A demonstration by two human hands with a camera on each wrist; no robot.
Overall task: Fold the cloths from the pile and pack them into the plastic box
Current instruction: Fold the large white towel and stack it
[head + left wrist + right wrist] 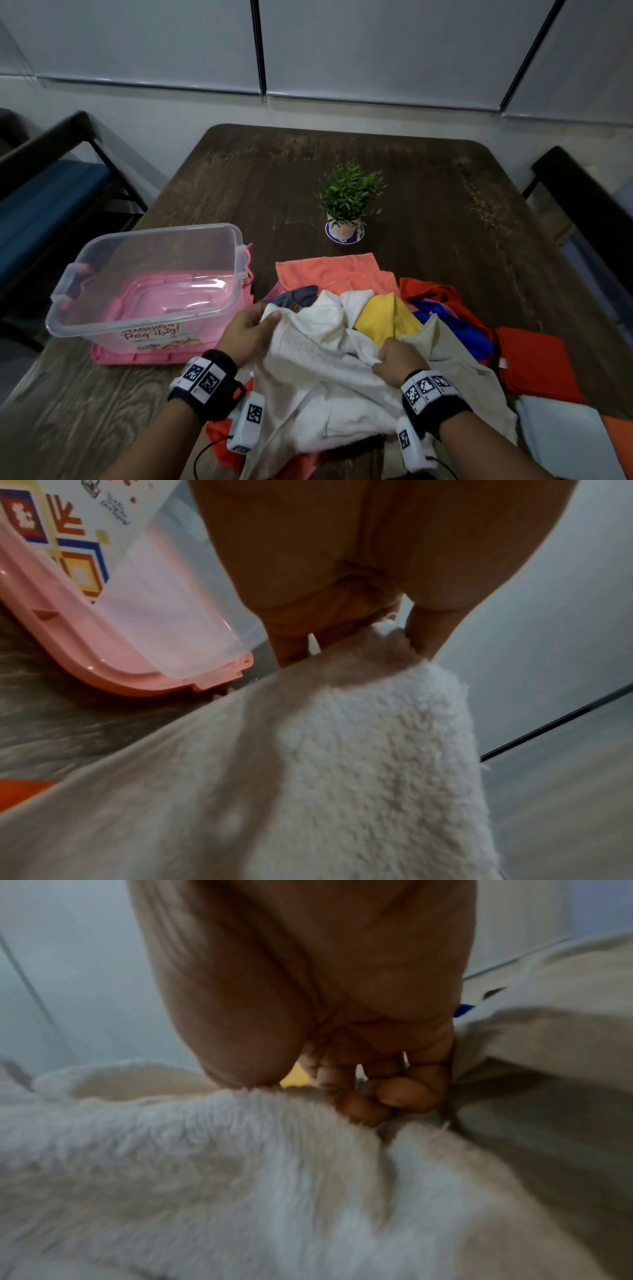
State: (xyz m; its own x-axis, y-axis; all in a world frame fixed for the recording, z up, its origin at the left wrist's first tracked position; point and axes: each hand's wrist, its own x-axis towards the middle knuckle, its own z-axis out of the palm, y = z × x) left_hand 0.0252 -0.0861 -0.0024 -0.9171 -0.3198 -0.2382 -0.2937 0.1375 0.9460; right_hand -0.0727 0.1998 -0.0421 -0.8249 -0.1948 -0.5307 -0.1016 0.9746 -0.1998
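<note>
A white fluffy cloth (318, 383) lies on top of a heap of cloths at the table's near edge. My left hand (251, 329) pinches its far left corner, seen close in the left wrist view as the white cloth (359, 750) under my left hand (394, 631). My right hand (394, 359) grips a bunch of the same white cloth (240, 1150) with curled fingers (404, 1093). The clear plastic box (144, 284) stands to the left on its pink lid (137, 358), with no cloth inside.
Orange (329, 270), yellow (387, 318), blue (455, 329), red (534, 363) and beige (455, 359) cloths surround the white one. A small potted plant (346, 202) stands mid-table. Dark chairs stand at the left (51, 192) and right (589, 205).
</note>
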